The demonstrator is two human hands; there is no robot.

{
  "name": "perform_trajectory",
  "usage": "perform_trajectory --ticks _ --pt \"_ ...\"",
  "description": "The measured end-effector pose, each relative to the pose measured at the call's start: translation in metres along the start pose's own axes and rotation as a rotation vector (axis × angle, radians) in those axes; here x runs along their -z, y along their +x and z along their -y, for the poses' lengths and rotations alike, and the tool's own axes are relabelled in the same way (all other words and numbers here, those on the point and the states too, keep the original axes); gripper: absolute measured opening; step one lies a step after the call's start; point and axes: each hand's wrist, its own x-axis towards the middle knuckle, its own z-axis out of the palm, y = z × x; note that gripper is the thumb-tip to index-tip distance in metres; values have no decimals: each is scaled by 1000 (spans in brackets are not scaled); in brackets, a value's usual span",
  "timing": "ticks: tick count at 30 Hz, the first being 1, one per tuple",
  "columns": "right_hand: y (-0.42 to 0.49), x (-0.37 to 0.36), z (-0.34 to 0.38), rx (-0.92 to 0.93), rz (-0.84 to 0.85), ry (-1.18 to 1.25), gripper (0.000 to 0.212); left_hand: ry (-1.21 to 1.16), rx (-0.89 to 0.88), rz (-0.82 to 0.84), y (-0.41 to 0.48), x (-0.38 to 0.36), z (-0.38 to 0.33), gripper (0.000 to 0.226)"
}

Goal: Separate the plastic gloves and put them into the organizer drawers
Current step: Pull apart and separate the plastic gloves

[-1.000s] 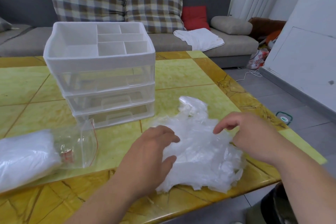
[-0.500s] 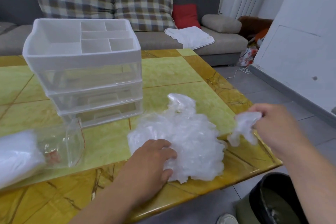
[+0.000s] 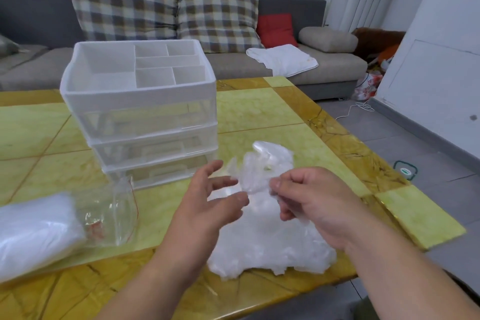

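Two bare hands hover over the yellow-green tiled table [image 3: 259, 112], above a heap of crumpled plastic gloves [image 3: 270, 244] lying near its front edge. The right hand [image 3: 311, 205] pinches one thin glove [image 3: 253, 182] between thumb and curled fingers, held above the heap. The left hand [image 3: 207, 205] is spread, fingers relaxed, just beside that glove, holding nothing. Behind them to the left stands the clear three-drawer organizer [image 3: 140, 101], its drawers pushed in. A clear zip bag [image 3: 111, 210], partly filled with white plastic, lies at the left.

Yellow-green tiled table [image 3: 272, 112] has a clear three-drawer organizer [image 3: 145, 117], a heap of plastic gloves [image 3: 267, 239], and a ziplock bag [image 3: 52, 226] sitting left.
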Motion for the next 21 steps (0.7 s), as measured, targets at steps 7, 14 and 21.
perform_trajectory --ticks 7,14,21 --pt "7 -24 4 33 184 -51 40 -109 185 52 5 20 -10 39" --pt "18 -36 7 28 -49 -33 58 -1 189 -205 12 34 -14 23" --pt "19 -28 13 -67 -127 320 39 -22 177 -463 18 52 -14 23"
